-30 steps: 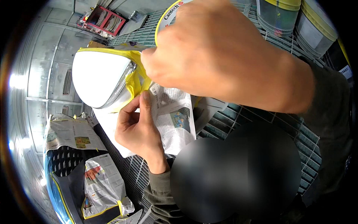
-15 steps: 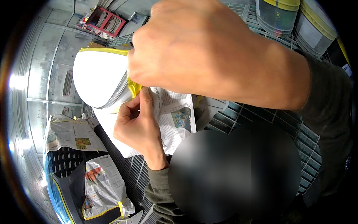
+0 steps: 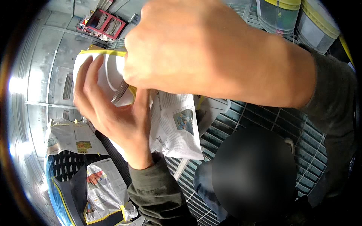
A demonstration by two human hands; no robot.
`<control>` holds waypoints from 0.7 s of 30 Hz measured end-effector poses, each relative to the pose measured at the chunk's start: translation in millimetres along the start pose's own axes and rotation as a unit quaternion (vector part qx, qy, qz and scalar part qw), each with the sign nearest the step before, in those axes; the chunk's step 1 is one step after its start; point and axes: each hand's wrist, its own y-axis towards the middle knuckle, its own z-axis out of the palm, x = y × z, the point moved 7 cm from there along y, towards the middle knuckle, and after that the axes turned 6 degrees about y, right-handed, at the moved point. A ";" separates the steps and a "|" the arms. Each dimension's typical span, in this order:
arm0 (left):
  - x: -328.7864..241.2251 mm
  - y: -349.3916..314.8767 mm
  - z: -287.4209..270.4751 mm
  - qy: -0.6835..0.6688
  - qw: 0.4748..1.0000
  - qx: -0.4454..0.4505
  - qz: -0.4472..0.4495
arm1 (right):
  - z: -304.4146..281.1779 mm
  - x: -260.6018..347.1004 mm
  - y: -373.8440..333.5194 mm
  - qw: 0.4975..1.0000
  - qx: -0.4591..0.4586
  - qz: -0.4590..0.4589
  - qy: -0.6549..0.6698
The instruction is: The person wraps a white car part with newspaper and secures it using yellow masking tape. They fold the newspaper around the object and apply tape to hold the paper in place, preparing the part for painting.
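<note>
A white rounded panel with yellow masking tape along its edges stands in front of me. A printed newspaper sheet hangs from its near side. My left hand is open, its fingers spread over the white surface and its thumb by the tape at the paper's top edge. Above and to the right, my right hand is closed in a fist at the taped edge, where the yellow tape comes out beneath it. Its fingertips are hidden behind the back of the hand.
At lower left sits a dark part masked with newspaper and yellow tape. Buckets with yellow rims stand at upper right on a metal grating. A red rack is at the back left. A blurred dark round patch hides the lower middle.
My left hand has let go of its pinch on the tape and spread its fingers up over the white panel. The right fist has shifted slightly left.
</note>
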 end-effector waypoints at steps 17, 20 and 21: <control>3.4 32.8 15.5 -0.106 0.985 0.128 0.047 | -3.8 4.9 25.2 0.999 0.027 -0.001 -0.033; -8.4 33.5 22.8 -0.125 0.984 0.115 0.054 | -7.9 -28.3 21.5 0.994 -0.010 0.064 -0.093; -6.5 28.8 21.6 -0.110 0.986 0.120 0.045 | -15.5 -46.5 13.4 0.991 -0.074 0.108 -0.008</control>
